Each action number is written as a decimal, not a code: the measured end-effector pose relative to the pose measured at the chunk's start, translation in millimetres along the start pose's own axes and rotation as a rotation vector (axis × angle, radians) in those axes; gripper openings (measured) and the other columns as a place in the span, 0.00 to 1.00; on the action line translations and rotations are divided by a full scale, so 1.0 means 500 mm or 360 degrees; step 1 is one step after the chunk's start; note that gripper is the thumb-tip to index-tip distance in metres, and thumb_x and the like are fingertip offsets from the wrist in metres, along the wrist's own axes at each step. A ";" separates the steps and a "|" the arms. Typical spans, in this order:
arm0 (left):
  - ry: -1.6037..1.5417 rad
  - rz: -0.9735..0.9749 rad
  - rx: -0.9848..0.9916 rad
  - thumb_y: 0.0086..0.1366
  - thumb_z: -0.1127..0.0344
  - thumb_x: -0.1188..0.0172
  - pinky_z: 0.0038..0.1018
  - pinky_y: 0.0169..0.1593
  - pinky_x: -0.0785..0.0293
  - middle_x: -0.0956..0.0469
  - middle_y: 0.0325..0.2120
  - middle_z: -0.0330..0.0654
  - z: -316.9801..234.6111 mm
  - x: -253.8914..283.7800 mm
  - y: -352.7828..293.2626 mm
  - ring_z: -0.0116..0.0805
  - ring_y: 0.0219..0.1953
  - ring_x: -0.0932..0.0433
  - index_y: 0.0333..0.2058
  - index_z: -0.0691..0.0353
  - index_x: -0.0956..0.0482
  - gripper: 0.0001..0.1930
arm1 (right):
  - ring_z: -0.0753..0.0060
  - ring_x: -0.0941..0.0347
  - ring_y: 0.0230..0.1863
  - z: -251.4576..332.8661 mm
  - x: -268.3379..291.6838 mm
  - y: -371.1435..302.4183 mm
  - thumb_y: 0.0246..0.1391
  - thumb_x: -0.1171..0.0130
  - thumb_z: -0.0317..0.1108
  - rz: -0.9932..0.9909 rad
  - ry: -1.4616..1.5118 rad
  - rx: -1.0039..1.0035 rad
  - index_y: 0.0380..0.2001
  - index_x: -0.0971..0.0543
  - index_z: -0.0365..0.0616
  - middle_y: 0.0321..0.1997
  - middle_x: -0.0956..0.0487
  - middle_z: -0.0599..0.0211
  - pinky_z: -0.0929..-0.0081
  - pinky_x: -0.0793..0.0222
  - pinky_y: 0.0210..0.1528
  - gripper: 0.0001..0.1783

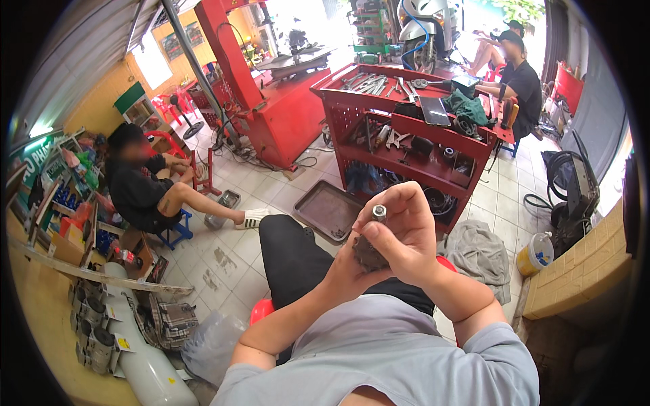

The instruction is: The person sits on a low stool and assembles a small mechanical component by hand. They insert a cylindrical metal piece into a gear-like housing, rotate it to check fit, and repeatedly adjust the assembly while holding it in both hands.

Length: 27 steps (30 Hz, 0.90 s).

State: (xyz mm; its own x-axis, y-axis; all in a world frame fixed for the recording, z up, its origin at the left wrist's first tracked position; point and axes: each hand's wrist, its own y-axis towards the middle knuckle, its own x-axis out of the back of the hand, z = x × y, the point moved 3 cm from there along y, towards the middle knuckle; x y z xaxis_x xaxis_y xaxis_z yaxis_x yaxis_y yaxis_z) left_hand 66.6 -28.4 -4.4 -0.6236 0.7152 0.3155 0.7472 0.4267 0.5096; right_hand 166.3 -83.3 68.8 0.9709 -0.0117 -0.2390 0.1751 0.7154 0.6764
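Grip: closed, on both hands. The left hand (pixel 344 271), partly hidden, holds a dark toothed part (pixel 367 256) above the lap; the right hand (pixel 414 233) curls round it, thumb in front, by 1 silver pin (pixel 379 212) (whether they are joined cannot be told). Surface: tiled floor (pixel 489 196), 1 metal tray (pixel 327 206) below a red tool cart (pixel 330 111) topped with wrenches (pixel 369 83). Room: red lift (pixel 288 122); 1 seated person (pixel 132 183) left, 2 people (pixel 525 84) right.
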 end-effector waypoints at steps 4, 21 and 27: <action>-0.0156 -0.0045 0.0058 0.50 0.64 0.31 0.31 0.50 0.31 0.29 0.45 0.45 -0.014 -0.003 0.001 0.36 0.47 0.27 0.56 0.67 0.45 0.39 | 0.75 0.29 0.36 0.003 -0.001 -0.003 0.56 0.47 0.28 -0.0033 0.0046 -0.0167 0.43 0.37 0.38 0.35 0.28 0.62 0.75 0.31 0.43 0.14; 0.0149 0.0072 -0.0058 0.49 0.63 0.30 0.35 0.52 0.33 0.34 0.49 0.49 -0.001 0.001 0.000 0.44 0.51 0.31 0.55 0.65 0.40 0.37 | 0.82 0.32 0.38 0.011 -0.004 0.002 0.59 0.50 0.29 0.0040 0.0012 0.0006 0.43 0.34 0.37 0.37 0.29 0.68 0.81 0.34 0.42 0.10; 0.0045 0.0023 0.0021 0.49 0.63 0.31 0.35 0.52 0.34 0.34 0.50 0.50 -0.006 0.002 0.001 0.45 0.52 0.31 0.55 0.65 0.40 0.37 | 0.81 0.32 0.38 0.004 -0.001 0.000 0.57 0.48 0.27 0.0061 0.0012 -0.0072 0.42 0.35 0.38 0.36 0.29 0.68 0.81 0.34 0.42 0.11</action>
State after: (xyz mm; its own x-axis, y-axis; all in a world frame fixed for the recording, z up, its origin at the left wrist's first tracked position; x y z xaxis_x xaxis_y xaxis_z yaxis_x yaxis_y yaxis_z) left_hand 65.4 -29.2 -1.3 -0.6186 0.7057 0.3453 0.7591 0.4236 0.4942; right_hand 166.0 -84.8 70.5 0.9755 0.0212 -0.2188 0.1303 0.7462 0.6529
